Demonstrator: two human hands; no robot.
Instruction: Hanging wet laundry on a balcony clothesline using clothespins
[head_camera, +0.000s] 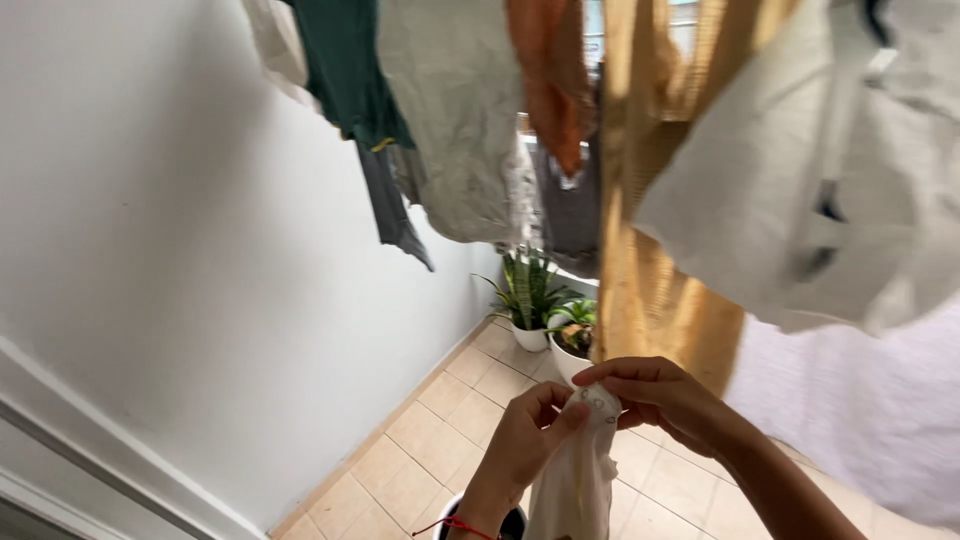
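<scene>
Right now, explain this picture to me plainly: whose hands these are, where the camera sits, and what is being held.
There is no machine here. A person wears one camera on the head, looking down at their own bare hands. The left hand and the right hand both pinch the top edge of a pale cloth, which hangs down between them. Overhead hang drying clothes: a dark green garment, a grey-white one and a mustard-yellow cloth. Below is a tan tiled floor, a white wall on the left, and two potted plants in white pots.
</scene>
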